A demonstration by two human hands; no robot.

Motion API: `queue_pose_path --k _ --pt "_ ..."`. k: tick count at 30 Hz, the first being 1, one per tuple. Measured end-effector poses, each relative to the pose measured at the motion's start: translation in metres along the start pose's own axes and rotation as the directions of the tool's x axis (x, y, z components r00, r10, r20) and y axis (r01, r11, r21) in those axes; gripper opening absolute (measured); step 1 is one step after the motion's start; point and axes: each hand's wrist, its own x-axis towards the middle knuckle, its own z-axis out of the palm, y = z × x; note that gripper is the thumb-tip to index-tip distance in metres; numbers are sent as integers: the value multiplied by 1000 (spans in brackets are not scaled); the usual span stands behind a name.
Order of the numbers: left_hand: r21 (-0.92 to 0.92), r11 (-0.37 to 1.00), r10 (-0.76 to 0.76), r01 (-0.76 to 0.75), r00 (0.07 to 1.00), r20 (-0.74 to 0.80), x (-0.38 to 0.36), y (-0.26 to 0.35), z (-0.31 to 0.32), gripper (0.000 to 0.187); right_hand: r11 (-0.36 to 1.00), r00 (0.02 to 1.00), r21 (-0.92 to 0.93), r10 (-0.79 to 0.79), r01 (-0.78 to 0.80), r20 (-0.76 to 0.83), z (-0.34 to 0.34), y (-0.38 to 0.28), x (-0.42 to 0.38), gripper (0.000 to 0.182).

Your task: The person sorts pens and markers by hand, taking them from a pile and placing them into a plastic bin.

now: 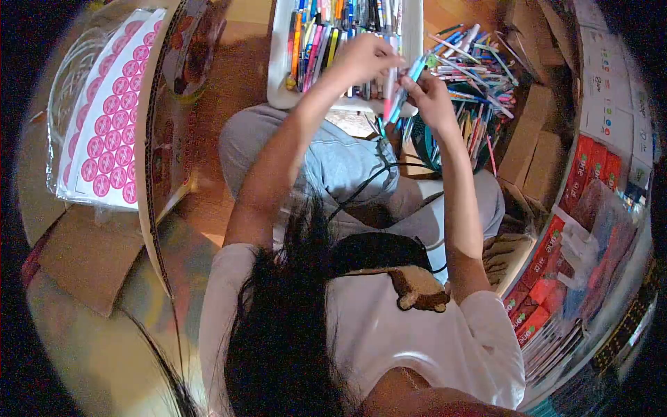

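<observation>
My left hand [363, 59] is over the right part of a white tray [278, 83] that holds rows of pens and markers [319, 48]. Its fingers pinch the top of a pink and white pen [388, 97], which hangs upright near the tray's right edge. Beside it, my right hand [432, 101] is closed around several blue pens [411, 80], slanted between thumb and fingers. A large loose pile of pens [479, 66] lies just right of my right hand, and more pens stand in a dark round container [479, 132] below it.
Sheets of round pink stickers [111, 132] lie at the left, behind a cardboard edge [144, 153]. Cardboard flaps [535, 139] and red boxes [583, 174] line the right side. A dark cord [361, 184] crosses my crossed legs [250, 139].
</observation>
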Motion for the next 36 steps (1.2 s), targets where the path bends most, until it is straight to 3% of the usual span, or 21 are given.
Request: queue_pose_path --k 1,2,3,5,7,8,11,12,13,15,17,18,19,21,23,25,26,30,32,35,36 --pt "111 992 -52 58 997 -62 2 2 -16 31 997 1000 75 -18 19 -22 4 -4 2 23" --pt "248 960 -73 128 973 -221 -5 4 -30 31 988 998 150 -32 39 -48 10 -9 3 23" --pt "444 887 6 124 960 -280 -5 -5 -46 33 973 996 223 -43 59 -74 13 -12 4 23" --pt "526 819 16 230 906 -423 -10 -17 -67 32 983 999 184 -19 25 -35 16 -15 9 24" --pt "533 798 -11 281 892 -453 -9 -46 -78 29 993 999 106 -51 52 -11 21 -21 13 24" --pt "534 787 -28 309 882 -470 -9 -62 -78 28 987 999 152 -43 44 -8 24 -16 18 25" --pt "595 730 -8 335 876 -483 -7 -67 -76 21 977 991 174 109 -120 71 30 -36 30 28" --pt "594 733 -1 332 874 -486 -7 -67 -75 23 978 994 190 67 -84 90 33 -29 41 30" --pt "593 735 5 330 871 -490 -8 -67 -75 25 996 994 43 76 -79 76 37 -28 54 31" --pt "597 733 -10 327 882 -471 -8 -73 -76 23 998 990 -40 49 -44 130 44 -38 67 30" --pt "608 727 -49 320 907 -418 2 -87 -80 15 1000 998 -28 -2 4 60 65 -31 83 30" --pt "607 730 -40 314 907 -420 -1 -82 -80 16 998 995 65 12 -18 96 75 -33 88 34" --pt "607 733 -30 306 907 -421 -5 -75 -79 17 997 997 -77 6 0 81 81 -34 93 39" --pt "606 726 -49 326 903 -427 -4 -74 -81 19 987 996 -156 36 -23 81 92 -36 100 43" --pt "604 701 -106 379 893 -437 2 -83 -84 22 978 998 -202 -52 58 37 105 -24 111 44" --pt "598 742 -70 304 921 -382 0 -92 -94 20 959 993 -266 -114 99 -39 114 -31 110 44" --pt "592 761 -51 266 934 -354 -1 -96 -97 20 956 999 -293 -16 7 -28 114 -34 110 42" --pt "416 806 -279 421 890 -359 1 -100 -99 24 958 999 -284 -39 38 2 119 -31 116 36" --pt "417 770 -315 483 856 -409 -7 -61 -94 24 958 997 -277 -80 73 -12 122 -19 123 35" --pt "592 688 -168 419 886 -432 -9 -66 -93 27 971 997 -226 -81 81 11 121 -13 125 37" --pt "623 652 -201 433 890 -408 -7 -69 -93 29 981 998 -181 -70 70 8 118 -15 122 38"
